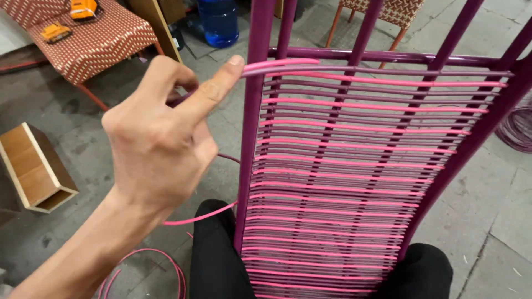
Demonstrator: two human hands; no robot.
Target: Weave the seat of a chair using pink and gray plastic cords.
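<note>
— What's your left hand [158,138] doing up there?

— It's raised left of centre, fingers curled shut around the flat pink plastic weaving cord [280,65]. My forefinger lies straight along it and presses it against the left upright of the purple metal chair frame [252,138], so the strand sits flat at the top of the rows already wound.

— Where does the cord run?

— From my fingertip it crosses rightwards just under the top rail, above the pink and purple strands that fill the frame to the bottom of the picture. Its slack hangs below my wrist and loops on the concrete floor [487,221] at lower left.

— And your right hand?

— Out of view; I can't say what it holds.

— Why is the frame so close?

— It stands between my knees in black trousers [213,260], which seems to steady it.

— Anything else about?

— An open wooden box [33,169] at the left edge, a red woven bench [100,41] upper left, a blue water jug [220,22] at the top.
</note>
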